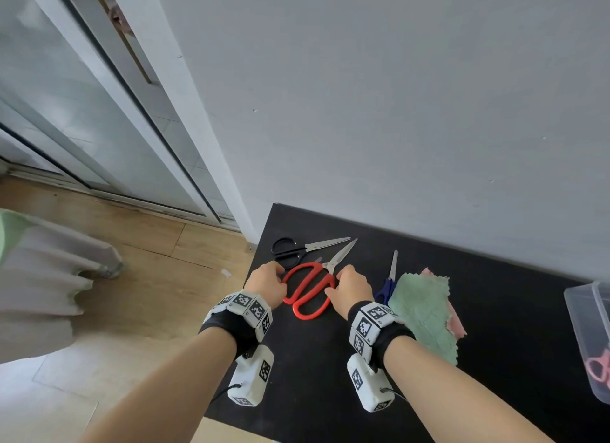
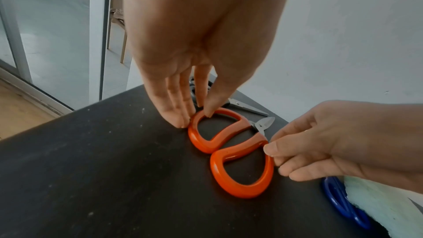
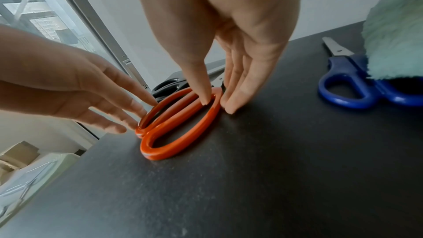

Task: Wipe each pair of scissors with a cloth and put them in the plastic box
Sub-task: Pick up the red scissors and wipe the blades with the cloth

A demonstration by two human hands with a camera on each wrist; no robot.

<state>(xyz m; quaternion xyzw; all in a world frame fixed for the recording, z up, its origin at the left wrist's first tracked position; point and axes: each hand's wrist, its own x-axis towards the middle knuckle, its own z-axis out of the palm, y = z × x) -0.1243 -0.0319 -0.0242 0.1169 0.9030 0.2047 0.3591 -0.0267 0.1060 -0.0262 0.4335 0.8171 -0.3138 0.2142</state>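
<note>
Early stage: red scissors flat on surface, each handle loop pinched by left hand and right hand, unwiped; black scissors and blue scissors waiting beside cloth; pink pair apparently already in plastic box.

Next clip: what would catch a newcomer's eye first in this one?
The red scissors lying flat in the middle of the black table, with the left hand pinching one handle loop and the right hand pinching the other. To their right a green cloth half covers the blue scissors, and black scissors lie behind near the wall. At the far right edge sits the clear plastic box with something pink inside.
</note>
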